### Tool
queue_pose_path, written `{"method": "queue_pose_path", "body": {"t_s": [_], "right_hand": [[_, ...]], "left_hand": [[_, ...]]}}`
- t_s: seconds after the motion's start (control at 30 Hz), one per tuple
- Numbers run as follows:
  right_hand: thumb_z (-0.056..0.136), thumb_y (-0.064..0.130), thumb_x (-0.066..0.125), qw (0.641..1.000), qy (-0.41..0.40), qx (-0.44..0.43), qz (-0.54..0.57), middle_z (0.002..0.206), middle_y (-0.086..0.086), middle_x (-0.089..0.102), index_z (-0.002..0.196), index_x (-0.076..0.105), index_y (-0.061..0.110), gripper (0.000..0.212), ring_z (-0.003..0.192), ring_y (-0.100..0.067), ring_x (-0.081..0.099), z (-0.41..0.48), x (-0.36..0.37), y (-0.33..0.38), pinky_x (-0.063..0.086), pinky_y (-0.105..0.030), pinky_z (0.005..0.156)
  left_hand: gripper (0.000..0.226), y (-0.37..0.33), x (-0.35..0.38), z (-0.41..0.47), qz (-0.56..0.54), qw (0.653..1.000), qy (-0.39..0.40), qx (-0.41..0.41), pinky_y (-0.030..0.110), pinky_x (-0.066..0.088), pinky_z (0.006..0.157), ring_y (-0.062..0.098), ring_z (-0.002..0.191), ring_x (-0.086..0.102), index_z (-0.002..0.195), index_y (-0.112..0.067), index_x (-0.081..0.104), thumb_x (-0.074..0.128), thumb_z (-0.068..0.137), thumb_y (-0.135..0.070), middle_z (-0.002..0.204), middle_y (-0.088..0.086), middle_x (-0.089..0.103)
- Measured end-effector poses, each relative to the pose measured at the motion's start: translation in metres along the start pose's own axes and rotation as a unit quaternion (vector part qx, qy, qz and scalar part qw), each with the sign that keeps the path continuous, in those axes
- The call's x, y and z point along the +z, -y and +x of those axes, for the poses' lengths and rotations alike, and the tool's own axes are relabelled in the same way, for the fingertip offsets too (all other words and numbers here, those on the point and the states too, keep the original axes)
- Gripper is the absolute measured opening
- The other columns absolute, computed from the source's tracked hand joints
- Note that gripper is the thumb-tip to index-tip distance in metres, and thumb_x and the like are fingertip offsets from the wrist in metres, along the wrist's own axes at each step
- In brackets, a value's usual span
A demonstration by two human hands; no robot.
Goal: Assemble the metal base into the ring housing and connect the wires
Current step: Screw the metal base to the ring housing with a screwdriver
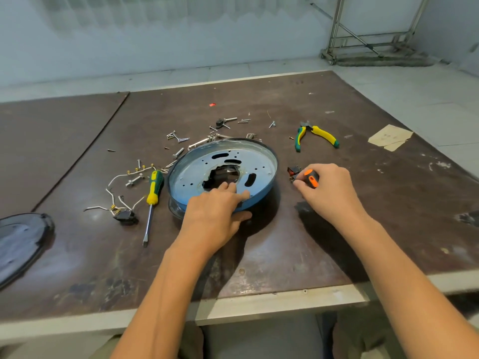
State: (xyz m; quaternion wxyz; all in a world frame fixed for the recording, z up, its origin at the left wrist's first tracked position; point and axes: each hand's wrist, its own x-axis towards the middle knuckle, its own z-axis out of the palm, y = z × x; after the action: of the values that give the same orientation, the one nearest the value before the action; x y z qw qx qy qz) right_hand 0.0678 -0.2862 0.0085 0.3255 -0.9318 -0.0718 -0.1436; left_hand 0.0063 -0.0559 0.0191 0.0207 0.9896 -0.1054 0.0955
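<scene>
From the head camera I am looking down at a dark brown table (272, 255); the blue ring housing (269, 174) is sitting near its middle at a tilt, with the silver metal base (197, 172) lying inside it, slotted and drilled, a ragged opening at its centre; my left hand (215, 211) is clamping the housing's near rim, fingers lying across the base and thumb pressing on the outer wall; my right hand (329, 187) is curling round a stubby screwdriver (311, 177) with an orange-and-black handle, just right of the housing, its tip hidden; a black rocker switch (294, 172) with a red face is lying beside those fingers, touching or not I cannot tell; the white wires (108, 190) are lying well left of the housing, running to a second black switch (127, 216); a green-and-yellow flat screwdriver (153, 200) is lying between them and the housing; loose screws (178, 137) are lying scattered behind; pliers (316, 136) are lying farther right; a dark oval cover (20, 242) is showing at the left edge.
</scene>
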Motion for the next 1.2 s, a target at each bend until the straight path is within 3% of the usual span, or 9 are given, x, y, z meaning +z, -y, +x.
{"method": "queue_pose_path", "body": {"t_s": [0.03,0.1,0.17,0.3,0.4,0.5,0.67,1.0,1.2], "right_hand": [[0.088,0.028,0.074,0.999,-0.010,0.013,0.036,0.090,0.004,0.071,0.092,0.076,0.022,0.008,0.078,-0.009,0.060,-0.002,-0.003,0.004,0.049,-0.023,0.065],[0.087,0.024,0.075,0.994,-0.031,0.029,0.097,0.086,0.009,0.070,0.090,0.076,0.023,0.003,0.078,-0.006,0.063,-0.006,-0.008,0.012,0.056,-0.029,0.069],[0.086,0.020,0.075,0.986,-0.043,0.031,0.158,0.083,0.009,0.072,0.089,0.078,0.021,0.005,0.077,-0.012,0.067,-0.010,-0.015,0.024,0.060,-0.037,0.073],[0.087,0.014,0.075,0.950,-0.037,0.013,0.309,0.072,0.000,0.072,0.090,0.078,0.020,0.007,0.052,-0.019,0.064,-0.025,-0.032,0.055,0.052,-0.029,0.047],[0.088,0.012,0.075,0.924,-0.020,-0.018,0.381,0.073,-0.002,0.073,0.092,0.077,0.015,0.006,0.047,-0.018,0.058,-0.041,-0.043,0.076,0.049,-0.027,0.044],[0.089,0.009,0.073,0.899,-0.007,-0.054,0.434,0.071,-0.006,0.072,0.094,0.075,0.009,0.005,0.043,-0.019,0.054,-0.052,-0.052,0.094,0.045,-0.024,0.043],[0.089,0.010,0.074,0.873,0.013,-0.059,0.483,0.065,0.006,0.067,0.096,0.076,0.012,0.007,0.043,-0.017,0.052,-0.059,-0.053,0.112,0.043,-0.022,0.046],[0.091,0.012,0.073,0.881,0.116,-0.089,0.449,0.070,0.003,0.070,0.091,0.075,0.012,0.002,0.040,-0.015,0.053,-0.050,-0.042,0.103,0.039,-0.015,0.041],[0.090,0.014,0.075,0.880,0.134,-0.124,0.439,0.066,0.005,0.069,0.090,0.075,0.013,0.001,0.040,-0.018,0.055,-0.055,-0.023,0.103,0.045,-0.022,0.046]], "left_hand": [[0.047,0.002,-0.006,-0.001,-0.037,0.999,-0.026,-0.013,0.038,0.054,0.072,0.021,0.109,0.062,0.132,-0.038,0.055,0.058,0.089,-0.057,0.127,-0.006,0.062],[0.036,0.008,-0.019,-0.004,-0.157,0.982,-0.096,-0.034,0.031,0.046,0.060,0.007,0.078,0.062,0.112,-0.037,0.067,0.066,0.083,-0.058,0.091,-0.013,0.070],[0.018,0.013,-0.034,-0.008,-0.351,0.920,-0.161,-0.061,0.023,0.034,0.052,0.000,0.055,0.045,0.083,-0.034,0.069,0.072,0.078,-0.051,0.059,-0.016,0.055],[0.026,0.014,-0.059,-0.019,-0.650,0.713,-0.219,-0.147,0.029,0.052,0.060,0.014,0.065,0.059,0.081,-0.010,0.068,0.078,0.081,-0.034,0.072,0.002,0.063],[0.025,0.011,-0.066,-0.028,-0.734,0.630,-0.192,-0.162,0.030,0.058,0.064,0.017,0.075,0.070,0.095,-0.015,0.073,0.072,0.080,-0.034,0.086,0.005,0.075],[0.026,0.008,-0.066,-0.035,-0.753,0.612,-0.186,-0.152,0.030,0.058,0.066,0.017,0.076,0.071,0.101,-0.017,0.072,0.072,0.081,-0.034,0.088,0.005,0.075],[0.030,-0.001,-0.060,-0.046,-0.801,0.551,-0.170,-0.160,0.036,0.059,0.073,0.023,0.087,0.073,0.107,-0.015,0.074,0.071,0.083,-0.034,0.101,0.011,0.075],[0.060,0.000,-0.049,-0.039,-0.833,0.463,-0.204,-0.223,0.054,0.043,0.107,0.034,0.123,0.059,0.135,-0.008,0.056,0.068,0.085,-0.037,0.132,0.017,0.062],[0.053,0.006,-0.054,-0.039,-0.811,0.491,-0.220,-0.229,0.050,0.050,0.100,0.031,0.116,0.064,0.130,-0.008,0.061,0.065,0.086,-0.039,0.125,0.016,0.067]]}}
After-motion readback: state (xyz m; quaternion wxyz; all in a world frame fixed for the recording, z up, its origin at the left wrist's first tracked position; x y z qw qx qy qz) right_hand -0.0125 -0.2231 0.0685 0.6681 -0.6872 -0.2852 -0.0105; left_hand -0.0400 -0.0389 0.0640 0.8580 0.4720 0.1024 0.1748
